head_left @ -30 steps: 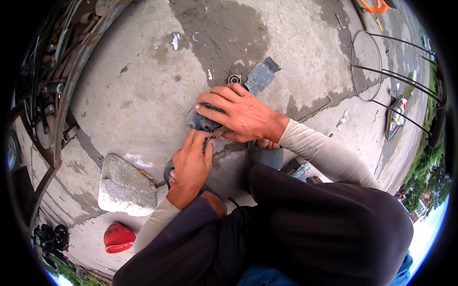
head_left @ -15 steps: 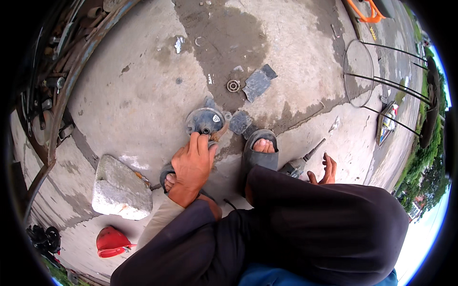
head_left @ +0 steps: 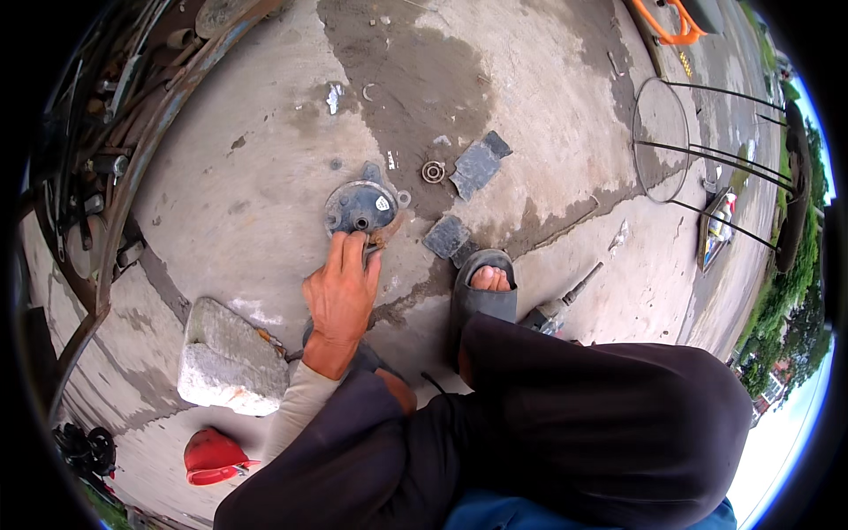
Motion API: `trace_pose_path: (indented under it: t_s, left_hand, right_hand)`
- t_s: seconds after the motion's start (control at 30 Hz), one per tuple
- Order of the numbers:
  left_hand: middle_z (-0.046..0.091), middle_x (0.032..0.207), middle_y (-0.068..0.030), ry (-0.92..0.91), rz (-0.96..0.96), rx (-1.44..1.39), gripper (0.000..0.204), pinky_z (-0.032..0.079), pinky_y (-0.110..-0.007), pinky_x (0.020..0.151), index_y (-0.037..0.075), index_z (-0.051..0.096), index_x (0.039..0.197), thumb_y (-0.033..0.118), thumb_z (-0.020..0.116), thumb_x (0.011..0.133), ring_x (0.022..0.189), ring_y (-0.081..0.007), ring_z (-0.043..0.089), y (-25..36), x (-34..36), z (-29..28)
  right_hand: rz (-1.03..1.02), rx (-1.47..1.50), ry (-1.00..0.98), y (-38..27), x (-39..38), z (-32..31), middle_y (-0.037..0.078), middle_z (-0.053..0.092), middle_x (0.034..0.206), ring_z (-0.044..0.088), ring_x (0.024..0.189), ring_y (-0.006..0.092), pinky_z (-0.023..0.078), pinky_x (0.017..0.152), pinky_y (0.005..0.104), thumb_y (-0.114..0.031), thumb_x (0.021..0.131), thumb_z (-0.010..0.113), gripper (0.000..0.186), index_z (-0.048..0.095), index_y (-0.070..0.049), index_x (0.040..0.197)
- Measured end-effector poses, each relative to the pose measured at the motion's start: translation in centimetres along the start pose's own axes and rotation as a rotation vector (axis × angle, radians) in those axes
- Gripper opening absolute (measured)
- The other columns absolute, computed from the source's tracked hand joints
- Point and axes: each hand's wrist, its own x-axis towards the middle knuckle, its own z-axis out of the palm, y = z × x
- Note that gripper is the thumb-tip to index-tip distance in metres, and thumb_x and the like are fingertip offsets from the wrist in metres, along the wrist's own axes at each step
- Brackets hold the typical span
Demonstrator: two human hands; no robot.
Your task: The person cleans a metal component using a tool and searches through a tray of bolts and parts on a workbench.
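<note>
My left hand (head_left: 339,290) is closed on the near edge of a round grey metal brake plate (head_left: 352,205), its fingertips at a rusty brown piece on the rim. The brake plate lies on the concrete, with a hole near its centre, a light sticker and a lug at its far side. What exactly the fingertips pinch is partly hidden. My right hand is out of sight behind my raised knee. Beside that knee lies a grey power tool (head_left: 549,314) with a long narrow nose.
A small ring-shaped part (head_left: 433,171) and flat dark pieces (head_left: 477,168) lie past the brake plate. A pale stone block (head_left: 231,358) and a red rounded shell (head_left: 212,458) are at left. Metal scrap (head_left: 106,163) lines the left edge; a wire hoop stand (head_left: 661,140) is at right.
My left hand has moved left with the brake plate, which now lies farther from the flat dark pieces. My right hand, seen with spread fingers beside the power tool, has dropped out of view.
</note>
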Motion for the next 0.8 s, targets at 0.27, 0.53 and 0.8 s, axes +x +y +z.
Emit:
trace_pose_path:
  t_s: [0.27,0.53,0.8]
  left_hand:
    - [0.062,0.111,-0.0045,0.053,-0.085,0.044,0.032,0.056,-0.043,0.064,0.013,0.065,0.123,0.019,0.075,0.093,0.075,-0.0292,0.072,-0.6,1.4,-1.1]
    - [0.057,0.115,-0.0061,0.108,-0.169,-0.064,0.032,0.057,-0.044,0.067,0.016,0.066,0.128,0.017,0.072,0.097,0.084,-0.0271,0.071,-0.6,0.8,-0.8]
    - [0.055,0.118,-0.0061,0.100,-0.110,-0.104,0.039,0.057,-0.044,0.067,0.015,0.067,0.128,0.021,0.078,0.091,0.089,-0.0255,0.069,-1.0,0.9,-0.4]
  right_hand:
    - [0.032,0.008,0.007,-0.2,-0.1,0.0,0.021,0.047,0.145,0.053,0.127,0.0400,0.048,0.107,0.0468,-0.021,0.075,0.086,0.094,0.041,-0.005,0.156]
    - [0.058,0.014,0.004,0.6,-0.5,0.5,0.023,0.046,0.146,0.050,0.130,0.0407,0.046,0.110,0.0473,-0.025,0.075,0.086,0.095,0.040,-0.004,0.156]
    - [0.083,0.006,-0.004,0.6,-1.5,0.7,0.024,0.045,0.147,0.047,0.134,0.0413,0.044,0.112,0.0479,-0.029,0.075,0.086,0.098,0.039,-0.002,0.156]
